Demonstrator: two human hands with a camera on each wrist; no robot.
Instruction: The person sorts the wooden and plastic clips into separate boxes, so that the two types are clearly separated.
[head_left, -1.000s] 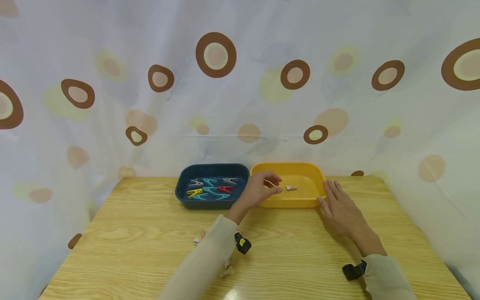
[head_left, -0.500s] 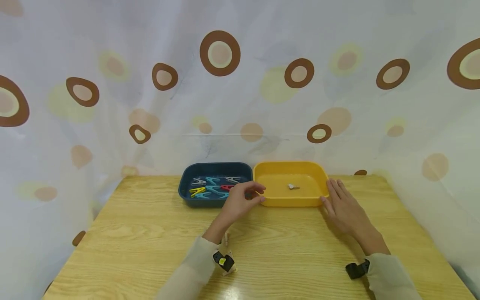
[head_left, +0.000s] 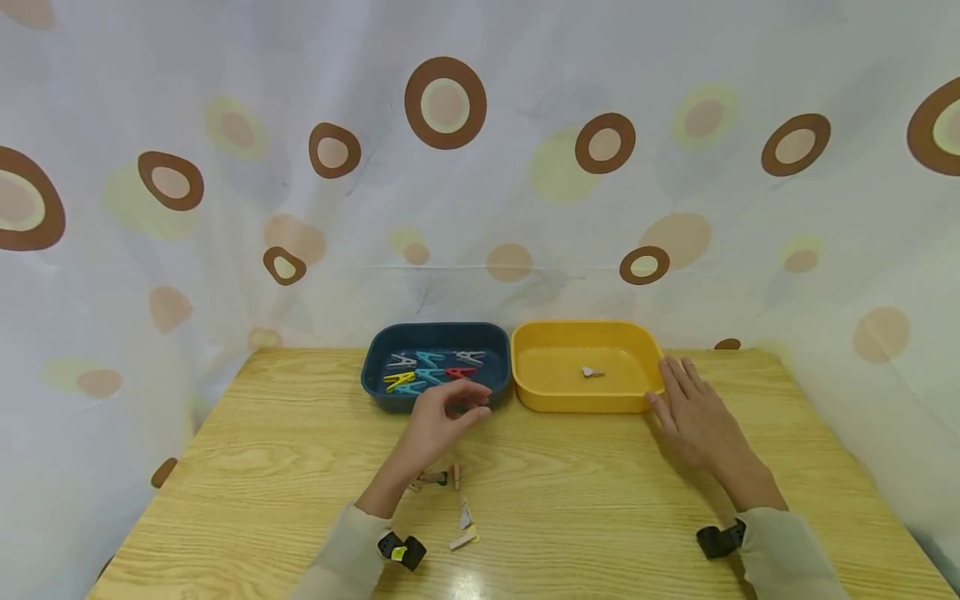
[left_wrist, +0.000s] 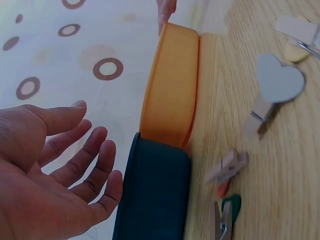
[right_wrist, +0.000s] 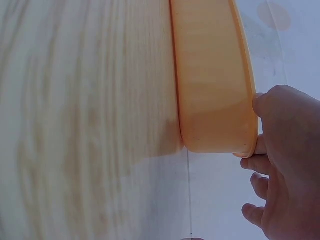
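Note:
My left hand [head_left: 435, 425] hovers in front of the dark blue tray [head_left: 384, 402], its fingers loosely bent and holding nothing. Several plastic clothespins [head_left: 400, 381] in yellow, blue, red and grey lie in that tray. To its right stands the yellow tray [head_left: 581, 403], with one small wooden clothespin [head_left: 591, 372] bearing a pale heart inside. My right hand [head_left: 699, 429] rests against this tray's front right corner, fingers extended; in the right wrist view, thumb and fingertips touch the rim. Small wooden clothespins, one with a grey heart [left_wrist: 280, 79], lie on the table below my left hand.
The two trays stand side by side at the back of the wooden table [head_left: 585, 500]. Behind them hangs a white patterned curtain [head_left: 525, 208]. Another wooden clothespin [head_left: 462, 541] with a yellow piece lies nearer the front.
My left hand has moved left and toward me, from over the yellow tray to before the blue one, uncovering small clothespins on the table. My right hand stays at the yellow tray's corner.

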